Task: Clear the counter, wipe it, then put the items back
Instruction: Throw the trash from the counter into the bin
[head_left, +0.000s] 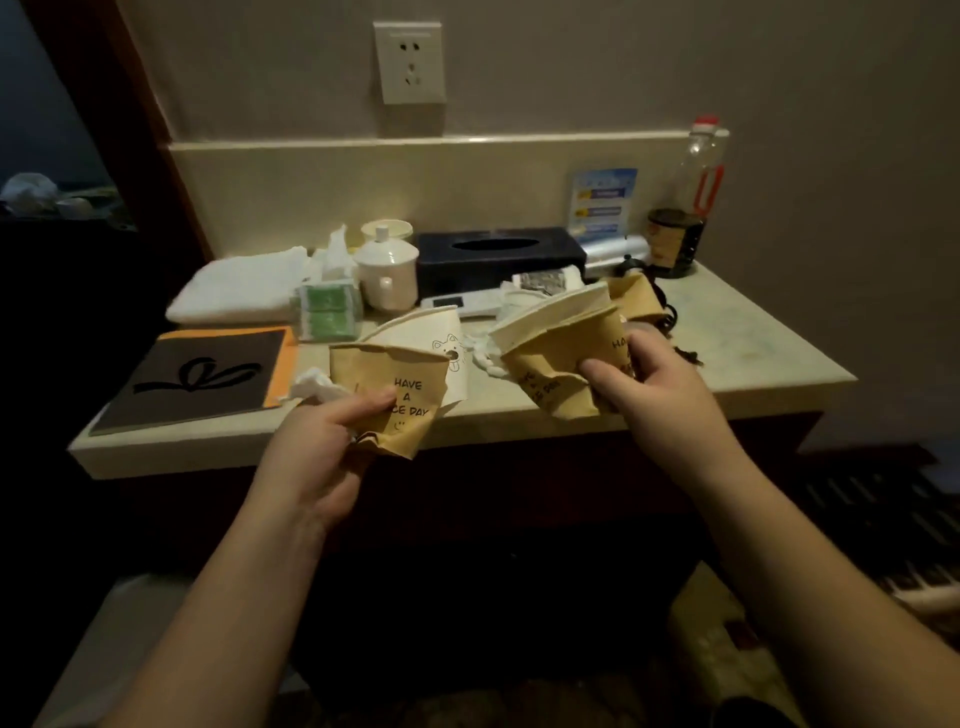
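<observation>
My left hand (322, 441) grips a crushed brown paper cup (389, 384) printed "HAVE A NICE DAY", with a white cup (441, 338) nested behind it and a crumpled tissue (311, 387) beside the fingers. My right hand (644, 384) grips two or more squashed brown paper cups (556, 358) stacked together. Both bundles hang just above the front edge of the pale stone counter (753, 332).
On the counter lie a dark booklet (202, 376), a folded white towel (239, 286), a green tissue pack (330, 312), a lidded white mug (387, 270), a black tissue box (498, 254), a white remote (462, 304), another brown cup (636, 296), a soy-sauce bottle (680, 208) and a black cable (670, 317).
</observation>
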